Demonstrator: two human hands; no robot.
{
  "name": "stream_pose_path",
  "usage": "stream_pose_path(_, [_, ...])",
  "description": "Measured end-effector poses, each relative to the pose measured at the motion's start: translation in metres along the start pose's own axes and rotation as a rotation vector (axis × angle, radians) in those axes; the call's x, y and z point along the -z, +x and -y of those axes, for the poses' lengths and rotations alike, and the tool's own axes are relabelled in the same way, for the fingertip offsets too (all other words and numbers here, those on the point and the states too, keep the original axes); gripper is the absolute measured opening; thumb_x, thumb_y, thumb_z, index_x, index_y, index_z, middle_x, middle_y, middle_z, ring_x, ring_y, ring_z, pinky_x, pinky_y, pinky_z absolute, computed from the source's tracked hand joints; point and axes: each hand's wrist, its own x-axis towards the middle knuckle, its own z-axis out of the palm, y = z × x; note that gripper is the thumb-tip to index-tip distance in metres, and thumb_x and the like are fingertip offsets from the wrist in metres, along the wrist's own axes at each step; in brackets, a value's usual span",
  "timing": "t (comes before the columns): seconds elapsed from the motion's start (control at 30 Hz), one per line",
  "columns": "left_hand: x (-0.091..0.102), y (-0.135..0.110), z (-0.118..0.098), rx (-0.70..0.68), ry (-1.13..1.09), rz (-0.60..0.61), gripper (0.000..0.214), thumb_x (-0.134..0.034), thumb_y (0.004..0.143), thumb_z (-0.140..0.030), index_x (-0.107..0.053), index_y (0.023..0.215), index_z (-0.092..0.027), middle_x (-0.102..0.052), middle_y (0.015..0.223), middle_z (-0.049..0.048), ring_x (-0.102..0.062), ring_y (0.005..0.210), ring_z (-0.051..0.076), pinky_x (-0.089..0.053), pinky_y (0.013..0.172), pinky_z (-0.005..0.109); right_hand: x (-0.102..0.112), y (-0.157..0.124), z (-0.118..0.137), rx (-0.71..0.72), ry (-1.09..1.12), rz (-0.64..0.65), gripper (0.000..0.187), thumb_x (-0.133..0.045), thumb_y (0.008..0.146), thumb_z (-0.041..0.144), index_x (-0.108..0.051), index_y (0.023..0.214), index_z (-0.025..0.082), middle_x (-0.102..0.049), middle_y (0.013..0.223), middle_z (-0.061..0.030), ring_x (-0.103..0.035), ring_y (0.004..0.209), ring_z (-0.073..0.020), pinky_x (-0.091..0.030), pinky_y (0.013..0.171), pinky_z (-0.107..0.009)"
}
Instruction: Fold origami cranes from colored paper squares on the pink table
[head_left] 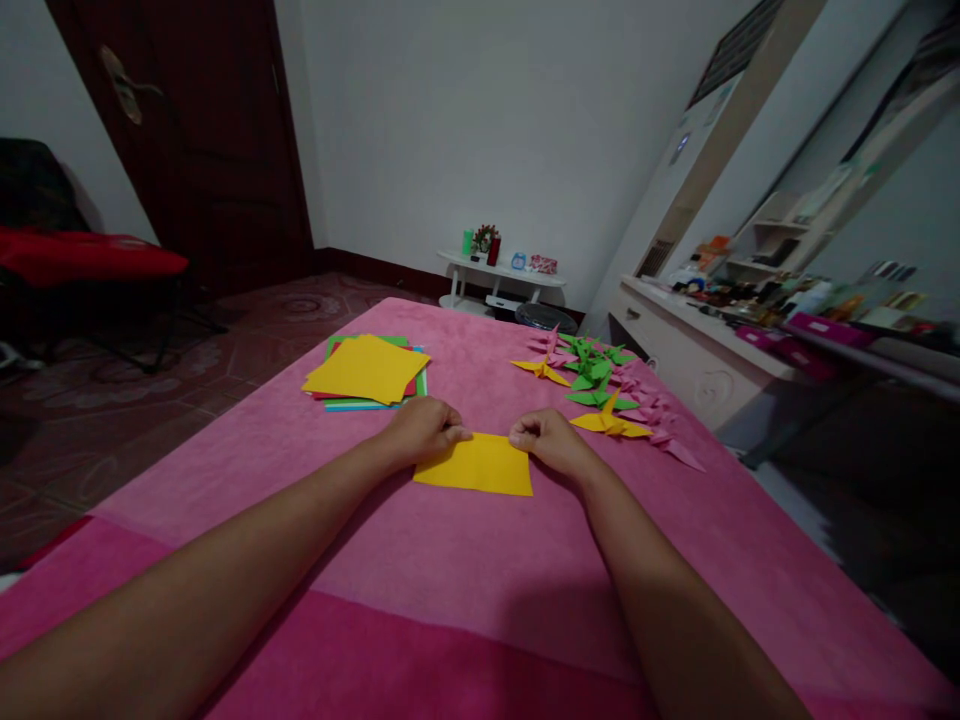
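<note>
A yellow sheet of origami paper (476, 468), a wide rectangle that looks folded in half, lies on the pink cloth in front of me. My left hand (427, 430) pinches its far left corner between thumb and fingers. At the far right corner, my right hand (551, 440) grips the same sheet with its fingers curled. Beyond my left hand sits a stack of coloured paper (367, 370), yellow on top. To the right of my right hand rests a yellow paper crane (611, 424), with several green paper cranes (592, 372) and pink ones behind it.
The pink cloth (420, 560) covers the surface I work on. A low white stand (499, 265) with small items is by the back wall. On the right stands a white dresser (697, 340) crowded with bottles; a red chair (82, 255) is at left, near a dark door (187, 130).
</note>
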Motion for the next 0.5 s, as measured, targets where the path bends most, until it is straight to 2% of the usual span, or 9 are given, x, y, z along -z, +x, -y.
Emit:
stream_pose_path(0.13, [0.002,0.003,0.015,0.105,-0.126,-0.065,0.038,-0.052,0.078,-0.044,-0.056,0.052,-0.018,-0.05,0.049,-0.0011,-0.044,0.049,0.012,-0.02,0.049,0.024,0.013,-0.002,-0.006,-0.088,0.241,-0.06,0.015,-0.067,0.054,0.025,-0.058,0.051,0.013,-0.048,0.051,0.0051,-0.038,0.053,-0.0077,-0.026,0.05,-0.02])
stream_pose_path(0.27, [-0.001,0.006,0.02,0.198,-0.41,-0.308,0.04,-0.052,0.079,-0.042,-0.047,0.048,-0.016,-0.039,0.045,-0.0038,-0.037,0.047,0.01,-0.022,0.048,0.023,0.019,-0.002,-0.011,-0.115,0.402,-0.176,0.024,-0.068,0.056,0.034,-0.055,0.056,0.014,-0.047,0.049,0.0054,-0.038,0.047,-0.0072,-0.026,0.048,-0.02])
stream_pose_path(0.33, [-0.003,0.008,0.014,0.232,-0.582,-0.409,0.04,-0.048,0.082,-0.044,-0.05,0.054,-0.016,-0.04,0.046,-0.0041,-0.038,0.046,0.009,-0.026,0.048,0.022,0.018,-0.002,-0.011,-0.135,0.502,-0.236,0.028,-0.066,0.058,0.041,-0.052,0.06,0.016,-0.043,0.045,0.0068,-0.035,0.042,-0.0069,-0.026,0.045,-0.02])
stream_pose_path(0.37, [-0.004,0.008,0.009,0.224,-0.634,-0.412,0.038,-0.046,0.083,-0.045,-0.055,0.062,-0.015,-0.044,0.048,-0.0036,-0.042,0.047,0.01,-0.03,0.048,0.021,0.017,-0.001,-0.01,-0.145,0.551,-0.255,0.03,-0.065,0.059,0.043,-0.051,0.061,0.017,-0.042,0.044,0.0072,-0.036,0.041,-0.0071,-0.028,0.044,-0.02])
stream_pose_path(0.43, [-0.006,0.009,-0.005,0.24,-1.005,-0.368,0.034,-0.054,0.08,-0.046,-0.062,0.085,-0.013,-0.058,0.06,0.0,-0.052,0.053,0.011,-0.038,0.051,0.022,0.013,0.0,-0.007,-0.151,0.641,-0.278,0.031,-0.066,0.059,0.045,-0.05,0.063,0.018,-0.042,0.044,0.0075,-0.038,0.04,-0.0076,-0.033,0.045,-0.022])
stream_pose_path(0.5, [-0.01,0.01,-0.021,0.232,-1.358,-0.22,0.04,-0.067,0.073,-0.041,-0.06,0.102,-0.014,-0.066,0.079,0.0068,-0.062,0.066,0.014,-0.048,0.061,0.026,0.007,0.001,-0.003,-0.14,0.71,-0.286,0.031,-0.068,0.058,0.042,-0.05,0.064,0.019,-0.043,0.045,0.0071,-0.039,0.041,-0.0078,-0.036,0.047,-0.022])
